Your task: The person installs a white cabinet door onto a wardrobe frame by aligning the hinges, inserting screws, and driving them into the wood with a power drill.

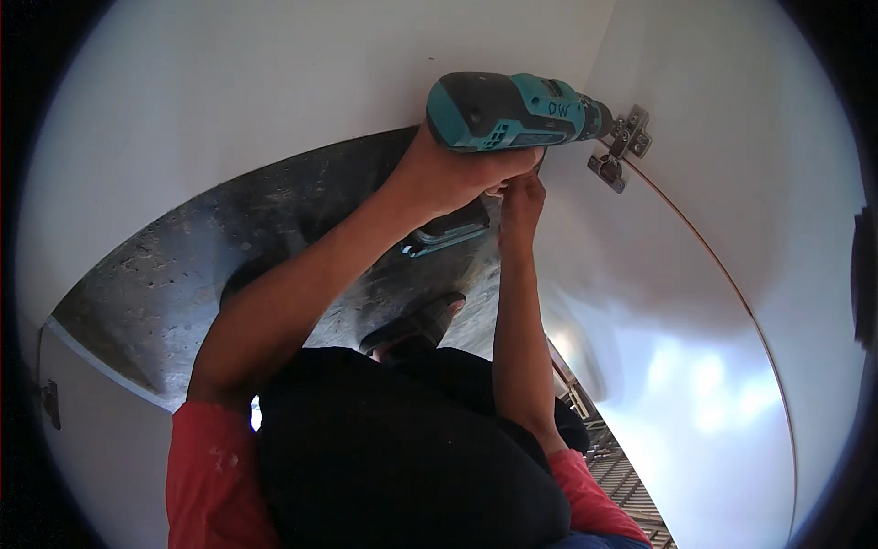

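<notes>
A teal and black cordless drill (pixel 535 110) lies across the upper middle of the head view, its chuck pointing right. My left hand (pixel 453 178) is wrapped round its grip; the battery base (pixel 448 233) shows below that hand. The drill's front end reaches a metal cabinet hinge (pixel 631 133) on the white panels; whether the bit touches a screw is too small to tell. Just under the drill body, my right hand (pixel 521 201) is closed beside the left fingers. What its fingers hold, if anything, is hidden.
White panels (pixel 302 82) rise on the far side and a glossy white panel (pixel 695 366) stands at right, with a brown edge line. Grey, stained concrete floor (pixel 155 302) lies below, where my sandalled foot (pixel 421 325) rests. Another metal hinge (pixel 51 403) is at far left.
</notes>
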